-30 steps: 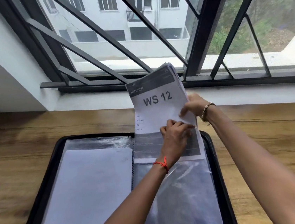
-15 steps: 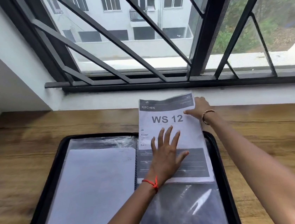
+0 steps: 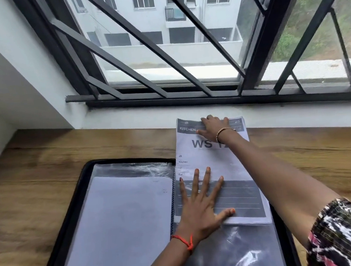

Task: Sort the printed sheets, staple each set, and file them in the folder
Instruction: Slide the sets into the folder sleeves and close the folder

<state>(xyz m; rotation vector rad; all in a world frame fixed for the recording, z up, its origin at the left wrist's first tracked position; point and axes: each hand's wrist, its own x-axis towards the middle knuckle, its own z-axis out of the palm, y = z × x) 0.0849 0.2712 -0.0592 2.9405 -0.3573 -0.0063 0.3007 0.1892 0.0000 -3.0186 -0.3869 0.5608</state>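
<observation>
Both my palms lie flat, fingers spread, gripping nothing: left hand [image 3: 202, 206] on the sheets' [image 3: 228, 164] lower half, right hand [image 3: 214, 126] on their top edge. Print reads "KITCHEN", "WS", "#12". Sheets overlap the folder's [image 3: 74, 210] right sleeve on the desk [image 3: 33, 181], under the window [image 3: 182, 44].

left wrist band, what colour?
Orange-red thread band on the left hand; shows in the head view, the only one.
</observation>
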